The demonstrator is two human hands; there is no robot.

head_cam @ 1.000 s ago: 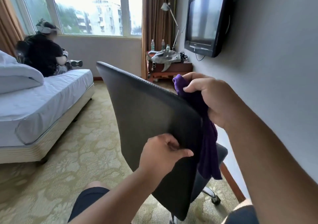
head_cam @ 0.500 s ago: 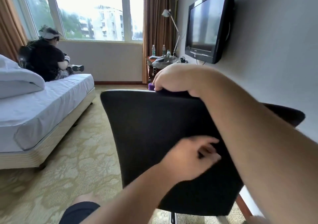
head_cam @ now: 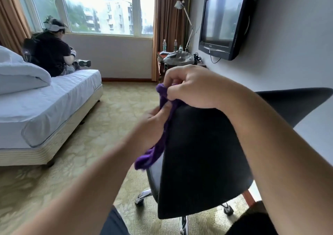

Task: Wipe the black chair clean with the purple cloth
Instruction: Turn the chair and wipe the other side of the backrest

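While the purple cloth point(head_cam: 159, 144) hangs along the left edge of the black chair point(head_cam: 201, 162) back, both my hands hold it.
My right hand point(head_cam: 194, 88) pinches its top end with curled fingers point(head_cam: 173, 76); my left hand point(head_cam: 153, 124) pinches it just below. The bed point(head_cam: 54, 97) stands well apart.

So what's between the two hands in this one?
The purple cloth: a twisted stretch runs from the right hand down to the left hand, both pinching it beside the black chair. The head view shows it.
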